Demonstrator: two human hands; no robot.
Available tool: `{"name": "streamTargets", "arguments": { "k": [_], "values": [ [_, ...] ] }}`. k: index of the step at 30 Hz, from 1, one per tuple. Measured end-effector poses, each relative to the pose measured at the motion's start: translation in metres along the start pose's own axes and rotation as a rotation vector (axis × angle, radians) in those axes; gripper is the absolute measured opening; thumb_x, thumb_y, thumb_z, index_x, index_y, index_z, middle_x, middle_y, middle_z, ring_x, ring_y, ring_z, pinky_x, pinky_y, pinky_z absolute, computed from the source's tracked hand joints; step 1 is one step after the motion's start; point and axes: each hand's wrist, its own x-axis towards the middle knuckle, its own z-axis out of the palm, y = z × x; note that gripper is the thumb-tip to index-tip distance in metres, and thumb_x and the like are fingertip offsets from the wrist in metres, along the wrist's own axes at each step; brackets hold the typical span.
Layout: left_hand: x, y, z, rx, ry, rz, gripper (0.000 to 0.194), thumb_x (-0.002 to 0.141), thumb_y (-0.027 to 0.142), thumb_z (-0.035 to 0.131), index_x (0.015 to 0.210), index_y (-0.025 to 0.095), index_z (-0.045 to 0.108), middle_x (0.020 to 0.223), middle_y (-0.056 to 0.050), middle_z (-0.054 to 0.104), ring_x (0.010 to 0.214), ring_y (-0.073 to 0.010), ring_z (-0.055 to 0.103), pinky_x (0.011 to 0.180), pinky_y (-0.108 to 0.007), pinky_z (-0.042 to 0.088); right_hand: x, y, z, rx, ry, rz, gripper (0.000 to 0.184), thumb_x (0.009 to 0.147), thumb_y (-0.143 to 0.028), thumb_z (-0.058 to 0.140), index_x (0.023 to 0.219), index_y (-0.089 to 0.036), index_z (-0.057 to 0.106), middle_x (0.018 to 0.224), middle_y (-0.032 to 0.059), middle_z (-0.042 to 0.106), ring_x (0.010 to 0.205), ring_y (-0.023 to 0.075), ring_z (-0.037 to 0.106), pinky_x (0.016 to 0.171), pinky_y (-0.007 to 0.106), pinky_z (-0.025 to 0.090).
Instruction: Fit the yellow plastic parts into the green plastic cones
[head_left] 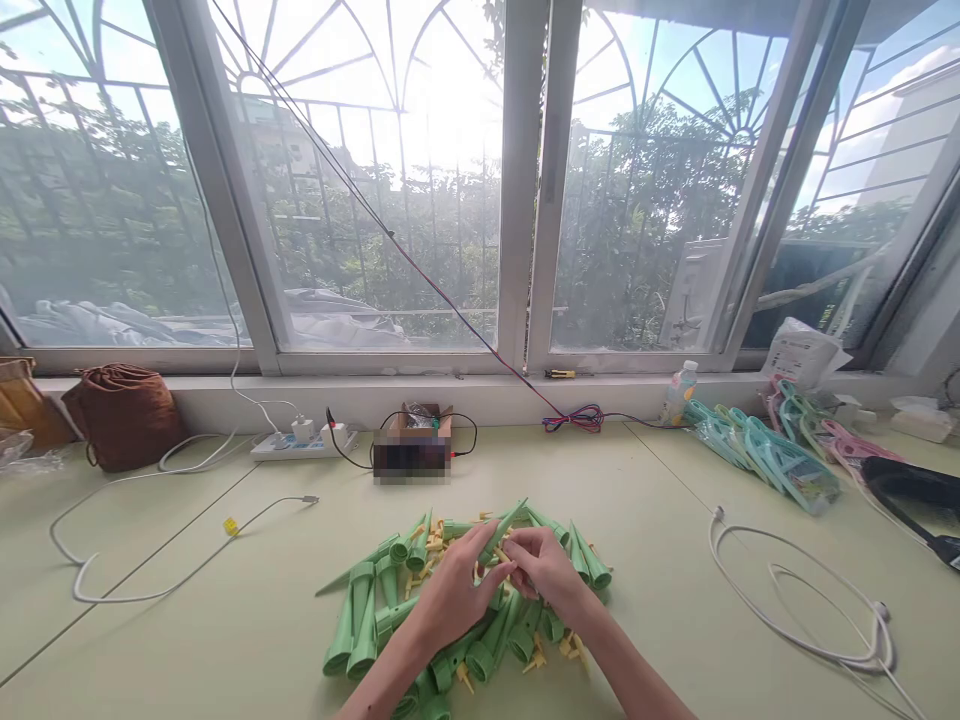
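Note:
Over a pile of green plastic cone-shaped spikes (362,625), my left hand (459,585) is closed round one green spike (507,524), its point slanting up and to the right. Close against it, my right hand (551,572) pinches a small yellow plastic peg (501,554) at the side of that spike. The fingers partly hide where the two pieces meet, so I cannot tell whether the peg sits in the spike. More yellow pegs (574,648) lie scattered among and in front of the green spikes.
Along the window ledge stand a brown drawstring bag (127,415), a power strip (304,447), a small box with a blurred front (412,458) and a bottle (679,392). Bagged green pieces (780,460) lie at right. White cables (795,540) cross both sides of the table.

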Motion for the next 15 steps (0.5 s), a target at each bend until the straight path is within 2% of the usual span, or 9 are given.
{"name": "streamTargets", "arguments": {
  "k": [12, 15],
  "values": [
    [0.0001, 0.0002, -0.0007, -0.020, -0.022, 0.009, 0.048, 0.094, 0.042, 0.049, 0.138, 0.023, 0.046, 0.134, -0.012, 0.056, 0.081, -0.0187, 0.065, 0.071, -0.031, 0.056, 0.0005, 0.0033, -0.0014, -0.014, 0.006, -0.010, 0.044, 0.082, -0.052, 0.064, 0.057, -0.019, 0.050, 0.039, -0.0070, 0.041, 0.032, 0.0056, 0.026, 0.034, 0.022, 0.021],
    [-0.0005, 0.0001, -0.0019, -0.006, -0.042, 0.017, 0.048, 0.094, 0.041, 0.049, 0.139, 0.023, 0.046, 0.134, -0.012, 0.057, 0.088, -0.0206, 0.065, 0.073, -0.031, 0.056, 0.0012, 0.0043, -0.0028, -0.058, 0.006, -0.040, 0.045, 0.083, -0.052, 0.063, 0.055, -0.019, 0.049, 0.039, -0.0061, 0.042, 0.032, 0.0061, 0.027, 0.034, 0.022, 0.022]
  ]
}}
